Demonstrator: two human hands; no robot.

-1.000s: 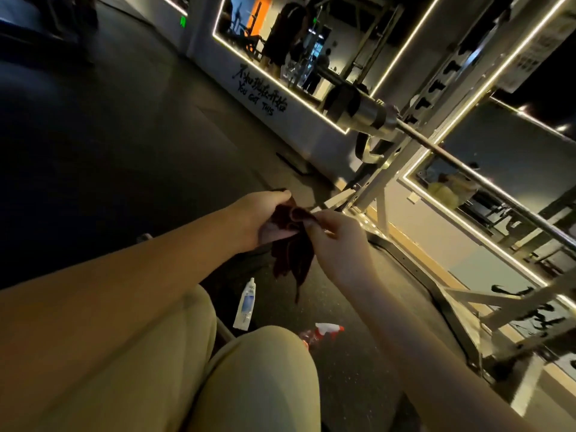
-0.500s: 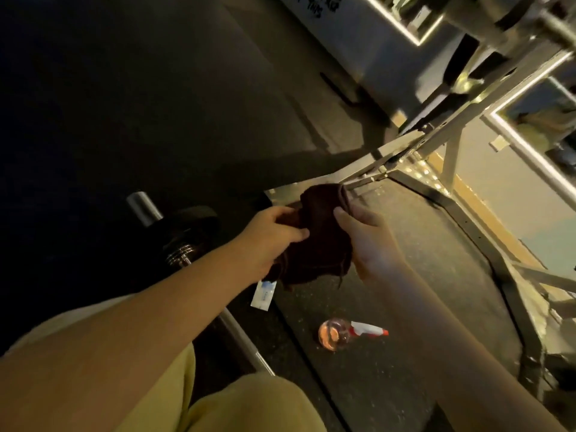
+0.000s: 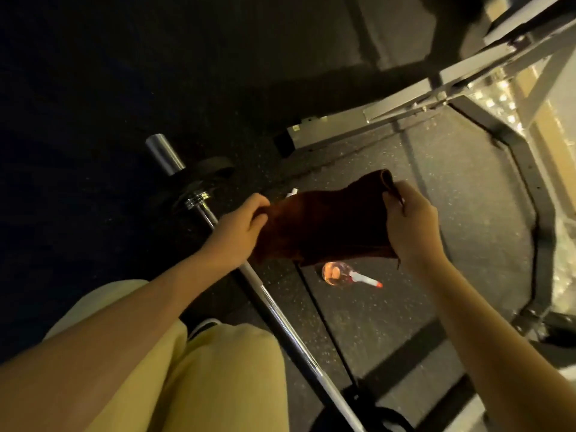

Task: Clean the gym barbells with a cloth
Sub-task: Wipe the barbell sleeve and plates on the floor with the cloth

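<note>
Maroon cloth (image 3: 324,226) hangs stretched between left hand (image 3: 237,232) and right hand (image 3: 408,226), fingers pinching its top corners, above the barbell (image 3: 274,310) lying on the floor (image 3: 467,198); a slack pinch might drop it onto the spray bottle (image 3: 335,273).

head view, steeply down, close over floor (image 3: 405,322)

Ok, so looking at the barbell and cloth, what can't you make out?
Head view only:
- barbell: near end cut off by the bottom edge; part of the shaft hidden behind the left hand and cloth.
- weight plate: lost in shadow, no markings readable.
- spray bottle: label too small to read.
- white tip above the cloth: the rest hidden behind it, unidentifiable.
</note>
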